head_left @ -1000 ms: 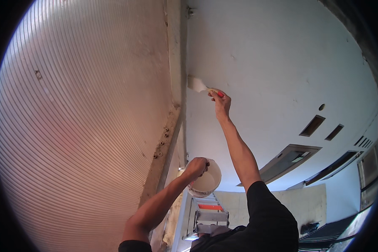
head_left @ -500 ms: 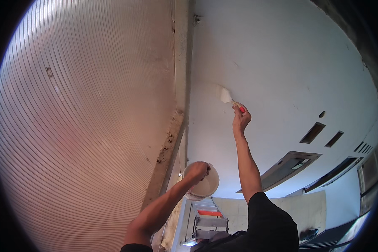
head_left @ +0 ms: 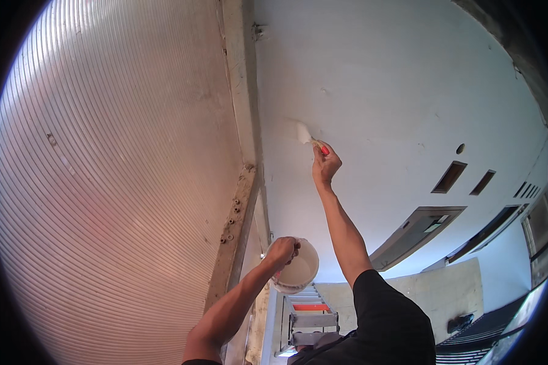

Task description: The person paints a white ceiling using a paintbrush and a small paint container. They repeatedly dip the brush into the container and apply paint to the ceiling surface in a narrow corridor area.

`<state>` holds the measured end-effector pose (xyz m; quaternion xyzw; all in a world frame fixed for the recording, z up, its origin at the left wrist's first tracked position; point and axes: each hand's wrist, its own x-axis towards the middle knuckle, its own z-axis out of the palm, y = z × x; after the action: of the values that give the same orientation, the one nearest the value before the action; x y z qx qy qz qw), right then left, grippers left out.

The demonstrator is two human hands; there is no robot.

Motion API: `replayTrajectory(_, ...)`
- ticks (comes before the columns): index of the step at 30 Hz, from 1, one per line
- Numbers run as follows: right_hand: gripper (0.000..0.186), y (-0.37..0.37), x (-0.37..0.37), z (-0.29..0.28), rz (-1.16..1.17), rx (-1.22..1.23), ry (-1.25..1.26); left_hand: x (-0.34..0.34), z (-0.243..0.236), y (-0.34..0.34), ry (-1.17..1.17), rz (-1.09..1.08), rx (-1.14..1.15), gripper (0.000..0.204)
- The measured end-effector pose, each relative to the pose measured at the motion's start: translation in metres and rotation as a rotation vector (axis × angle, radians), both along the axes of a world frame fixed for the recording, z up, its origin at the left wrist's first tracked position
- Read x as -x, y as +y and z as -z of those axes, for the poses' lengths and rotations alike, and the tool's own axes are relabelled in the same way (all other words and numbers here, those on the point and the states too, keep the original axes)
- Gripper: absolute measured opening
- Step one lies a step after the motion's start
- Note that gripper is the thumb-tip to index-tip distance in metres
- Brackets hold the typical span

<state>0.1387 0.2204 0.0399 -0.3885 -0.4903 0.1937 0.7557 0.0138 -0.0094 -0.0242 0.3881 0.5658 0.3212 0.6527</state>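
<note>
My right hand [head_left: 326, 167] is closed on a paintbrush's handle, with red on it; the pale bristle end [head_left: 304, 132] is at the white wall [head_left: 371, 91], a short way right of the beige beam [head_left: 240, 85]. Lower down, my left hand [head_left: 284, 249] grips a white bucket [head_left: 301, 267] at its rim or handle, which I cannot tell apart under the fingers. Pale liquid shows inside the bucket.
Translucent ribbed sheeting [head_left: 115, 170] fills the left. An aluminium ladder [head_left: 313, 319] with a red step stands below the bucket. At the right are a framed window [head_left: 417, 234], small rectangular openings [head_left: 449, 177], slotted vents and a dark railing [head_left: 481, 340].
The brush moved rightward from the beam's edge between the first two frames and stays away from it. The view has since shifted slightly. My left hand still grips the bucket.
</note>
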Motion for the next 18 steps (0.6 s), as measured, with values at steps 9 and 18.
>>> replayTrajectory(9,0.023,-0.028,-0.041,-0.002,0.293,-0.04,-0.196,-0.004,0.021,0.008,0.016,0.005,-0.014,0.026)
replayTrajectory(18,0.025,-0.073,-0.045,-0.028,-0.225,0.177,0.263,-0.004,0.018,0.005,0.022,-0.016,-0.037,0.025)
